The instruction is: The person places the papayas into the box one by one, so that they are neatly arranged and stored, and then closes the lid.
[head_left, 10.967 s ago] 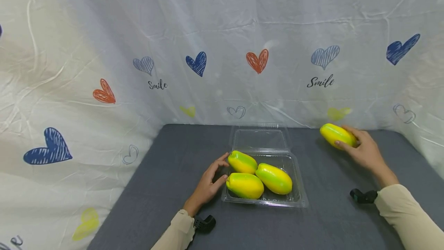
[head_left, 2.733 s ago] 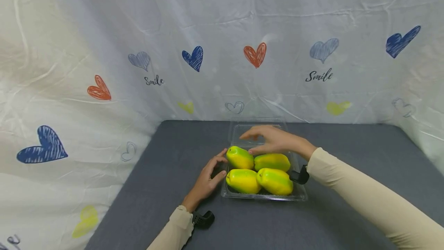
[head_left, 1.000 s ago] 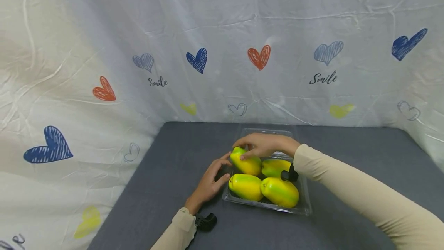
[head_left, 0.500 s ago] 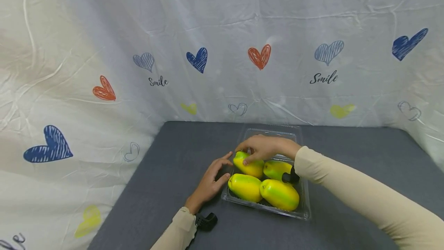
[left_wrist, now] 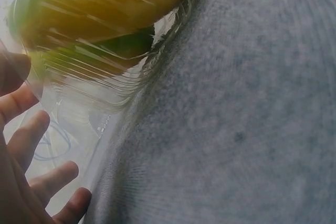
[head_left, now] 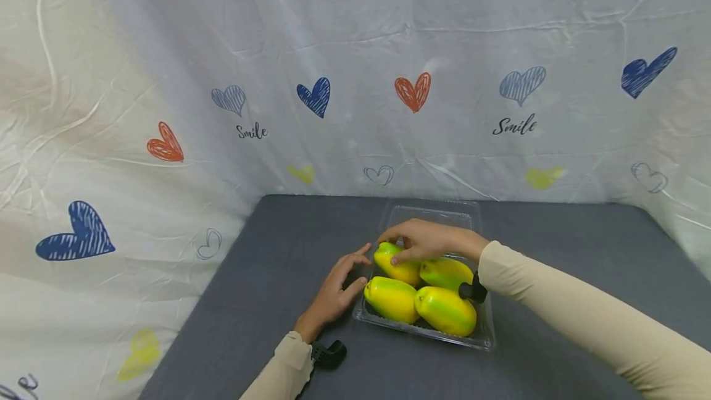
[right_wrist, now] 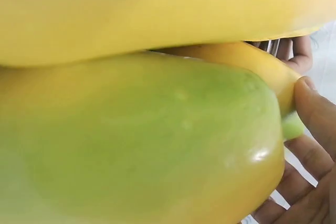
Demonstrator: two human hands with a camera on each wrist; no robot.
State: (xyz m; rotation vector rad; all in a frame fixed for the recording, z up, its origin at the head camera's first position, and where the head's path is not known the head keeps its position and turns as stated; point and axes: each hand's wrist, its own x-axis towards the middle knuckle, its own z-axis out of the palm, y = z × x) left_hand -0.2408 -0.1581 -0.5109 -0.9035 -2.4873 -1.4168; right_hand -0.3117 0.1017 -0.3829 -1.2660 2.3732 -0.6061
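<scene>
A clear plastic clamshell box (head_left: pixel 430 339) holds several yellow-green papayas in two rows. My right hand (head_left: pixel 426 239) reaches over it and grips the back-left papaya (head_left: pixel 401 269) with thumb and fingers round its stem end. Beside that lies the back-right papaya (head_left: pixel 446 273), partly under my wrist. In front are the front-left papaya (head_left: pixel 391 299) and the front-right papaya (head_left: pixel 446 312). My left hand (head_left: pixel 335 289) rests at the box's left side, fingers spread; in the left wrist view its thumb and forefinger touch the ridged clear wall (left_wrist: pixel 100 80).
The box's clear lid (head_left: pixel 433 215) lies folded back behind it on the dark grey tabletop (head_left: pixel 555 245). A pale curtain (head_left: pixel 355 36) printed with hearts hangs behind and to the left. Each wrist wears a black camera, such as the left camera (head_left: pixel 329 355).
A papaya held at the right has been placed in the box's back-right spot. My right hand has moved onto the back-left papaya, and the box has turned slightly. My left hand stays put.
</scene>
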